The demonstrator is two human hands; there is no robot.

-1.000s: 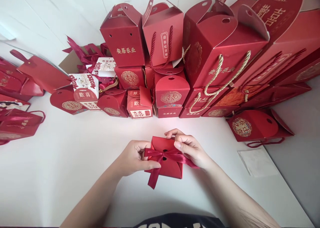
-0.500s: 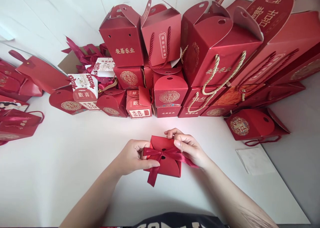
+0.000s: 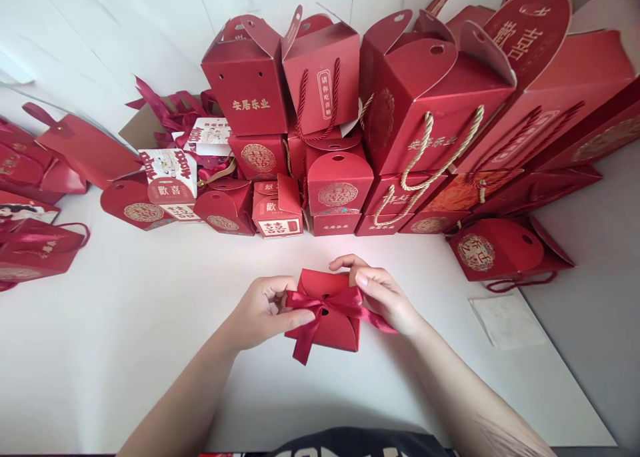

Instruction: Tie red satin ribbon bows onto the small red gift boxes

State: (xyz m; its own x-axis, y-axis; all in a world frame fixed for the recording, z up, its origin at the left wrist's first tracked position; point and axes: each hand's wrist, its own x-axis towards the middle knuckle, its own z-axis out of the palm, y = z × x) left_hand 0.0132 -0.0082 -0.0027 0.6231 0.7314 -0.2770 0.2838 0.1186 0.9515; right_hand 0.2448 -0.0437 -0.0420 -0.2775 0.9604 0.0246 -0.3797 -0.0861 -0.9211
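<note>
A small red box (image 3: 335, 333) rests at the middle front of the white table, its curved flaps folded over the top. Across it lies a dark red satin ribbon (image 3: 304, 347) tied in a bow, with one tail hanging over the near left edge. My left hand (image 3: 267, 313) pinches the bow's left loop between thumb and curled fingers at the box's left side. On the other side, my right hand (image 3: 383, 297) has its thumb and fingers around the right loop, near the box's upper right edge. The other tail runs under my right hand.
Red gift boxes (image 3: 245, 93) with gold print stand stacked along the back wall. More red bags (image 3: 40, 243) are at the left. A box with rope handle (image 3: 510, 247) lies at the right, beside a white packet (image 3: 507, 320) on the white table (image 3: 150, 337).
The right loop of the bow now shows fuller beside my right hand. My left thumb has shifted slightly up and left, and the view has moved a little.
</note>
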